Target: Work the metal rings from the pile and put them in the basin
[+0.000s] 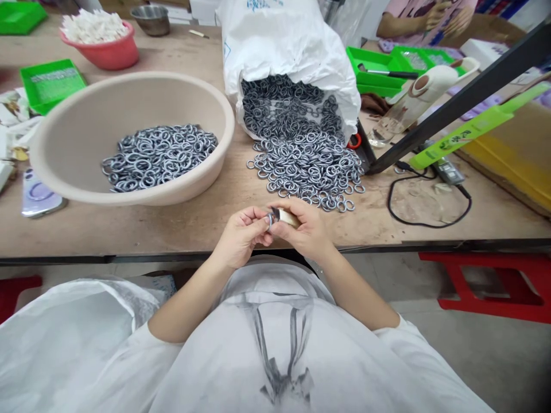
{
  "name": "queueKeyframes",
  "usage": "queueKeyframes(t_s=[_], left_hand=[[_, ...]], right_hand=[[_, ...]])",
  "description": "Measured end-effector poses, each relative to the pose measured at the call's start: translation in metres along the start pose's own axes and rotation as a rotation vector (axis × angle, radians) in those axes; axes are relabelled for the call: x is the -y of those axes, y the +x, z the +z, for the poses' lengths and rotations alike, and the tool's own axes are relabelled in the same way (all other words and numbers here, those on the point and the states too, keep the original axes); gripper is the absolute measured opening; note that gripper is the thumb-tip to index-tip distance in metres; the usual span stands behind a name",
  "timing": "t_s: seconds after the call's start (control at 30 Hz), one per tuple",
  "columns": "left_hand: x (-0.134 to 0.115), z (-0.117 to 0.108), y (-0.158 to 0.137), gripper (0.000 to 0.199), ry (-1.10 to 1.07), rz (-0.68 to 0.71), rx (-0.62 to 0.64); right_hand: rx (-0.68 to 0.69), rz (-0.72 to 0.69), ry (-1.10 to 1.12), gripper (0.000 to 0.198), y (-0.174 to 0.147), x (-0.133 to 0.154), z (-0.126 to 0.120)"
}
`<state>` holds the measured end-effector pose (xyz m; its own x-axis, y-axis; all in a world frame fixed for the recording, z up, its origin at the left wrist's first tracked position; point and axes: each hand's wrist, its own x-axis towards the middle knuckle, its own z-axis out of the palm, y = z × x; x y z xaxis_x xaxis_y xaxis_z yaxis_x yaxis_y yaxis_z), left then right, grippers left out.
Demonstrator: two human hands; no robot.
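Note:
Just above the table's front edge, my left hand (246, 234) pinches a small grey ring (270, 220) between thumb and fingertips. My right hand (307, 229) is closed around a short tool with a pale handle (287, 218) and a dark end; its exact kind I cannot make out. That dark end meets or nearly meets the ring. Beyond my hands lies a heap of loose grey rings (316, 166), spilling from a white sack (288, 43) on its side. To the left, a wide beige basin (129, 100) holds more grey rings (161, 158).
A phone (41, 192) lies left of the basin. Behind are a red bowl (103, 54) of white pieces and green trays (51, 83). At right stand a dark slanted post (465, 94), a black cable (391, 201) and a bottle (413, 103). Another person's hands (447, 20) show far right.

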<state>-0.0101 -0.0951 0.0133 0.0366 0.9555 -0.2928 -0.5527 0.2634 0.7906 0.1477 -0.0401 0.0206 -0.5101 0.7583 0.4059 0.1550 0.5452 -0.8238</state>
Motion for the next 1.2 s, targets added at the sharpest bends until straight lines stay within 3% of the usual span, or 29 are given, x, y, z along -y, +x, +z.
queueKeyframes(t_s=[0.27,0.43,0.53,0.7,0.77,0.87,0.97,1.1,1.2], left_hand=[[0.003,0.001,0.005,0.03,-0.189,0.006,-0.089],[0.005,0.004,0.009,0.021,-0.329,-0.002,-0.14],[0.006,0.006,0.006,0.03,-0.236,-0.025,-0.054],[0.01,0.004,0.001,0.04,0.04,-0.012,0.116],[0.009,0.002,0.001,0.042,0.139,0.033,0.163],[0.004,-0.002,0.002,0.042,0.275,0.105,0.215],[-0.002,-0.004,0.002,0.04,0.35,0.131,0.196],[-0.008,-0.005,0.001,0.042,0.397,0.132,0.15],[-0.011,-0.005,0.001,0.042,0.453,0.128,0.144]], right_hand=[[-0.093,-0.026,-0.115,0.038,-0.006,-0.009,0.013],[-0.107,0.005,-0.172,0.052,-0.003,-0.009,0.011],[-0.094,0.066,-0.101,0.051,0.004,-0.006,0.006],[0.096,0.195,0.123,0.031,0.011,-0.004,0.008],[0.132,0.281,0.274,0.032,0.012,-0.006,0.011],[0.078,0.335,0.392,0.043,0.011,-0.008,0.011],[0.025,0.22,0.196,0.048,0.007,-0.005,0.003],[0.143,-0.065,-0.134,0.052,-0.004,0.001,-0.01],[0.179,-0.108,-0.243,0.049,-0.009,0.004,-0.013]])
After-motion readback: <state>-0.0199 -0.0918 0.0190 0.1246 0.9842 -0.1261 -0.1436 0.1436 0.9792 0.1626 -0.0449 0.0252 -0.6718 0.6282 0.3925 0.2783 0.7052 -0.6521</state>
